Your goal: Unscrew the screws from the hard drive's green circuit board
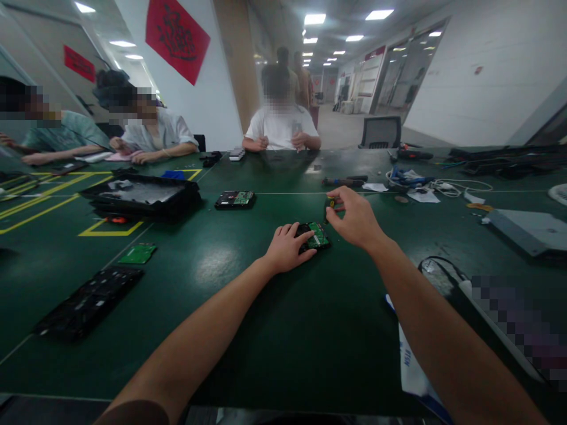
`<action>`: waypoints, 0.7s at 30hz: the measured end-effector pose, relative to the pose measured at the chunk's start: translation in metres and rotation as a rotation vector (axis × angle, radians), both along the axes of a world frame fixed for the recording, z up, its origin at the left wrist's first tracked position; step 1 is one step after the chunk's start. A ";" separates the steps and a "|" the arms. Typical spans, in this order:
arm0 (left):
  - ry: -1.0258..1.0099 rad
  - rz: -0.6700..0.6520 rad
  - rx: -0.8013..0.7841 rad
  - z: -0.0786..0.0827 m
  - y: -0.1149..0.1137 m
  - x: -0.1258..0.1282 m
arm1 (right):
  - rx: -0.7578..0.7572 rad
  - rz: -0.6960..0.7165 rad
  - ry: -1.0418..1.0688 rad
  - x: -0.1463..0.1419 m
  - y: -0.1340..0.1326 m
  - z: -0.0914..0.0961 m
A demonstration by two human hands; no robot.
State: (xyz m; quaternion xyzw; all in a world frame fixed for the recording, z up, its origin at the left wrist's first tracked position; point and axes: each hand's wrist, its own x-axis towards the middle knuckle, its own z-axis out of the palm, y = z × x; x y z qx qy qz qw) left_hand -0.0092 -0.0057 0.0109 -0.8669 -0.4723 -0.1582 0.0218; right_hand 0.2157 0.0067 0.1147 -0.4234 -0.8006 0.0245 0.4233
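Observation:
A hard drive [319, 235] with its green circuit board facing up lies on the dark green table. Across its left part rests my left hand [290, 247], fingers and thumb bent over it and gripping it against the table; the hand hides that end. Just beyond the drive's right edge, my right hand [354, 217] pinches a small screwdriver [329, 206] by its black and yellow handle. The screwdriver stands roughly upright, and its tip is too small to make out. A second hard drive [235, 199] lies farther off to the left.
At the left are a black tray [146, 198], a loose green circuit board [138, 254] and a black slotted panel [91, 301]. Tools [344, 181], cables [443, 186] and a grey box [531, 231] lie to the right. Several people sit around the table's far side.

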 end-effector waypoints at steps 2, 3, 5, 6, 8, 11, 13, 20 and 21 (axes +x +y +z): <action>0.009 0.003 0.001 0.000 0.000 0.000 | -0.028 -0.009 0.028 0.000 0.000 -0.001; 0.014 0.003 0.002 -0.001 0.000 0.000 | -0.039 -0.009 0.036 0.000 0.000 0.000; 0.017 0.005 0.003 -0.001 0.000 0.000 | -0.046 -0.001 0.034 0.001 0.000 0.000; 0.016 0.008 0.003 -0.001 0.000 0.000 | -0.042 0.003 0.027 0.001 0.000 0.001; 0.013 0.012 0.001 -0.001 0.000 0.000 | -0.030 0.002 0.011 0.001 0.000 0.002; 0.006 0.012 -0.004 0.000 0.000 0.001 | -0.034 -0.008 0.023 0.001 -0.001 0.002; 0.001 0.011 -0.008 0.001 0.000 0.001 | -0.054 -0.009 0.044 0.000 -0.002 0.002; 0.011 0.024 0.006 -0.001 0.000 0.002 | -0.029 0.003 -0.002 0.001 -0.001 0.002; 0.013 0.023 0.008 -0.001 0.000 0.002 | -0.019 0.006 -0.010 0.001 -0.001 0.002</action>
